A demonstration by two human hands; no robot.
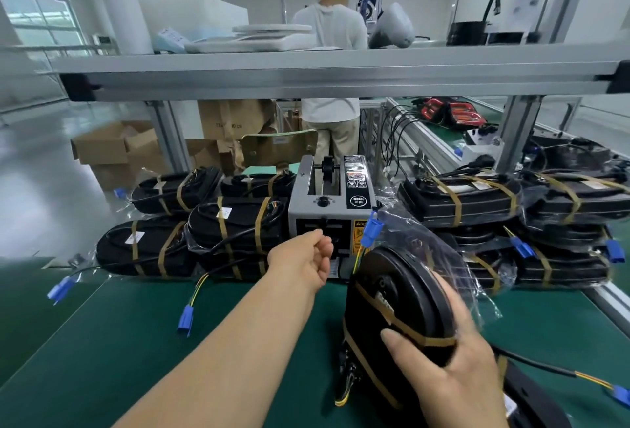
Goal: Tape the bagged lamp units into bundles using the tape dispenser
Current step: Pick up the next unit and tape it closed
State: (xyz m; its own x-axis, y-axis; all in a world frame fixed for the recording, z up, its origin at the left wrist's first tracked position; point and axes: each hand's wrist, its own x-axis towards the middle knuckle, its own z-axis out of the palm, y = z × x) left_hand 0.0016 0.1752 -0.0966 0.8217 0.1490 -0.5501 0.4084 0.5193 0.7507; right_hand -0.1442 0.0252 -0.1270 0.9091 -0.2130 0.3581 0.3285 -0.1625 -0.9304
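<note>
A grey automatic tape dispenser (329,202) stands at the middle of the green bench. My left hand (305,258) reaches to its front outlet with fingers curled; whether it pinches tape is hidden. My right hand (446,363) grips a black bagged lamp unit (392,301), held on edge in front of the dispenser. Brown tape strips cross that unit, and its clear bag and blue connector (371,231) stick up behind it.
Taped lamp bundles are stacked left (191,236) and right (511,219) of the dispenser. Blue connectors on wires lie on the mat (185,320). An aluminium shelf rail (306,76) runs overhead. A person (335,52) stands behind the bench, with cardboard boxes (112,148) nearby.
</note>
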